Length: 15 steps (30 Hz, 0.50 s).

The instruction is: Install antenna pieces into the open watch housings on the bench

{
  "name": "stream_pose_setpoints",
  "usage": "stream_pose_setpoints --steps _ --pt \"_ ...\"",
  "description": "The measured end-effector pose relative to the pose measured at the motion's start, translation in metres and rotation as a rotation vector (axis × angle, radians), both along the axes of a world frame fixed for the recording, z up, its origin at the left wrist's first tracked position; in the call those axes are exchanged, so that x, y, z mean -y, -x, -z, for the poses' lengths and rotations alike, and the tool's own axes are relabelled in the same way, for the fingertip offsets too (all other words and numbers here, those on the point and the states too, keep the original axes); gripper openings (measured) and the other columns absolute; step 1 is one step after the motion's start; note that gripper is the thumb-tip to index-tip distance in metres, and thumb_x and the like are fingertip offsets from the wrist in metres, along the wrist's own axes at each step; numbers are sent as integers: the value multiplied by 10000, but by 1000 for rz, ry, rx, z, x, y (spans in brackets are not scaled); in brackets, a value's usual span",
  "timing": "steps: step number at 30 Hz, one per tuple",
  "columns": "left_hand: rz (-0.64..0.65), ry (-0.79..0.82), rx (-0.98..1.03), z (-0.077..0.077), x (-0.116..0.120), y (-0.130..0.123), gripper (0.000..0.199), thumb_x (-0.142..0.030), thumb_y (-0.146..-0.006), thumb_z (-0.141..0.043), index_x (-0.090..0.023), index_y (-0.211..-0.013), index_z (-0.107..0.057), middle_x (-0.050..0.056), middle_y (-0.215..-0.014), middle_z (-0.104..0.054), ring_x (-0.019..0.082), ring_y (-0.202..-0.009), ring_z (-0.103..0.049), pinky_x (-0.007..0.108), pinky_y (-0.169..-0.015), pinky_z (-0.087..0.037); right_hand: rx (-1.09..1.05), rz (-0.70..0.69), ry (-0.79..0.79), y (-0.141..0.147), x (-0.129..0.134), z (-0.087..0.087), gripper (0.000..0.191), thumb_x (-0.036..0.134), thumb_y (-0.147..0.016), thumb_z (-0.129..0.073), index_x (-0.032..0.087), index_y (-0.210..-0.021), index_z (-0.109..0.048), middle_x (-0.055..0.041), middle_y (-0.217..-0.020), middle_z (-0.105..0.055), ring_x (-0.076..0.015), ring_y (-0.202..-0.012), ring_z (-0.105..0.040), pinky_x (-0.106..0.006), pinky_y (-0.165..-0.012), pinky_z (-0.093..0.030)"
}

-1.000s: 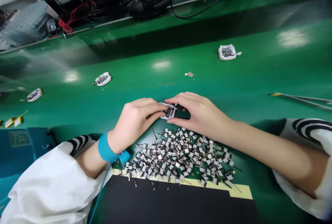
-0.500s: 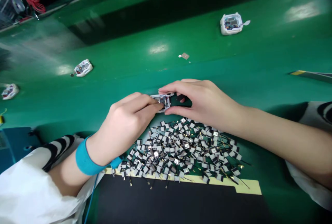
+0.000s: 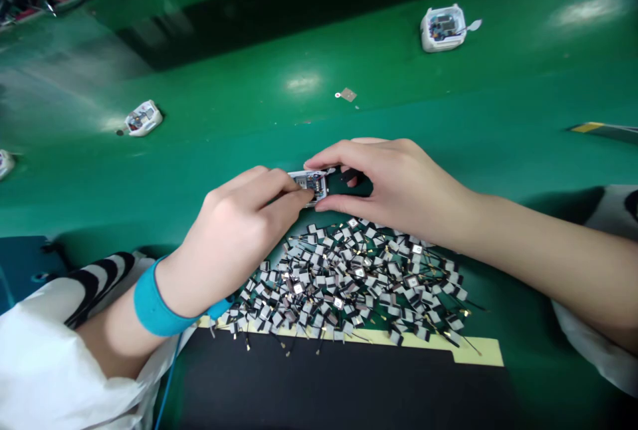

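Between my hands is a small white device housing [image 3: 319, 184] with a circuit board exposed inside. My left hand [image 3: 244, 217] is closed over its left side, thumb and fingertips at the board; that end of the housing is hidden. Thumb and index finger of my right hand [image 3: 383, 174] grip the housing's right end from both sides. A small black piece [image 3: 352, 176] shows at the curled fingers of my right hand. Just below lies a heap of small grey-and-black antenna-like parts [image 3: 343, 277] with short leads and gold tips.
Open white housings lie on the green mat, one at the far right [image 3: 442, 28] and another at the left [image 3: 143, 118]. A small grey square piece [image 3: 348, 94] lies beyond my hands. A black sheet [image 3: 323, 383] with a yellow strip [image 3: 478, 351] is in front.
The camera view has shifted slightly, so the surroundings sit a little higher in the picture. Both hands keep nearly the same hold on the housing, with the left fingers barely moved.
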<state>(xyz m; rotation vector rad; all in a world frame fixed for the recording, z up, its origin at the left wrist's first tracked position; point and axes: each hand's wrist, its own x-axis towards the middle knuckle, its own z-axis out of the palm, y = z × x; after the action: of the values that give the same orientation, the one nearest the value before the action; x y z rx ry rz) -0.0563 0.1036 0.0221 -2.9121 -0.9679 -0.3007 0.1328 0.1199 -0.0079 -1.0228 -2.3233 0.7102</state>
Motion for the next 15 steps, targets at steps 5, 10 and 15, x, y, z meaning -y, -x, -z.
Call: stream_pose_setpoints --steps 5,10,15 --pt "-25 -19 7 0 -1 -1 145 -200 -822 -468 -170 -870 -602 21 -767 -591 140 -680 -541 243 -565 -444 12 5 12 0 0 -1 314 276 -722 -610 141 -994 -533 -4 -918 -605 -145 -853 -543 -248 -703 -401" --pt "-46 7 -23 -2 0 -2 174 -214 -839 -428 -208 -891 -594 19 -775 -587 149 -683 -532 264 -566 -433 29 12 21 -1 0 0 295 292 -731 -599 179 -993 -526 3 -936 -602 -160 -848 -550 -265 -692 -413" --pt "-68 26 -22 -2 1 -4 176 -222 -842 -422 -210 -875 -595 21 -774 -586 158 -683 -536 283 -552 -436 32 18 16 -1 0 0 281 294 -734 -602 198 -985 -520 9 -938 -604 -159 -820 -562 -268 -676 -424"
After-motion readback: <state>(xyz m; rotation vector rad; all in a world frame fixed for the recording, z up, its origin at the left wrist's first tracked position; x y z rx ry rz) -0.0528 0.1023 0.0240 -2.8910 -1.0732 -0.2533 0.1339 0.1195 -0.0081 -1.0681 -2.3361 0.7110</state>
